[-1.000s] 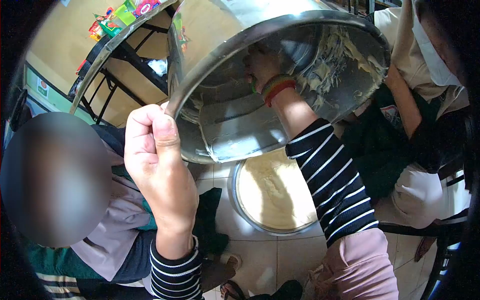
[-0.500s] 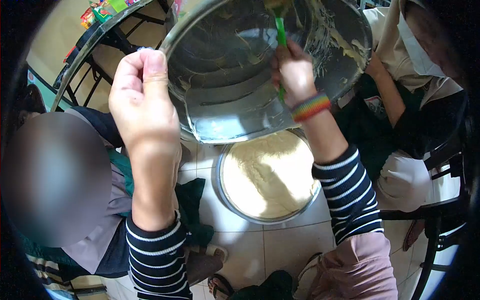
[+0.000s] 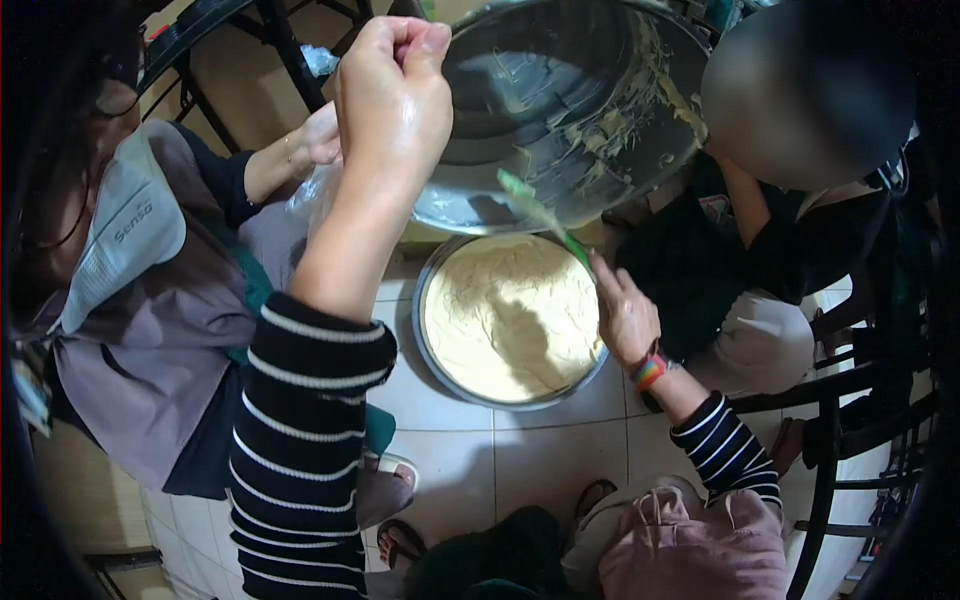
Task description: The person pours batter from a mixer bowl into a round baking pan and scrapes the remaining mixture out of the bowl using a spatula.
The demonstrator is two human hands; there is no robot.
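A large metal bowl [image 3: 485, 135], streaked inside with pale batter, is held up tilted. My left hand [image 3: 395, 95] is closed at its left rim, fingertips partly hidden. My right hand [image 3: 628, 315] grips a spatula [image 3: 560, 232] with a green handle, its batter-smeared blade pointing up and left, in front of the bowl's lower rim. Below, a round metal pan [image 3: 510, 405] filled with smooth pale batter [image 3: 475, 300] stands on the floor; my right hand is above its right edge.
On the left sits a person in a grey top [image 3: 130, 390], one hand [image 3: 318, 135] near clear plastic. Another person on the right has an arm [image 3: 738, 190] up by the bowl's right rim. Dark chair frames [image 3: 825, 480] stand at the right, above white floor tiles [image 3: 455, 465].
My right hand and the spatula have come down out of the bowl toward the pan's right side. My left hand and the bowl appear farther right and higher in view.
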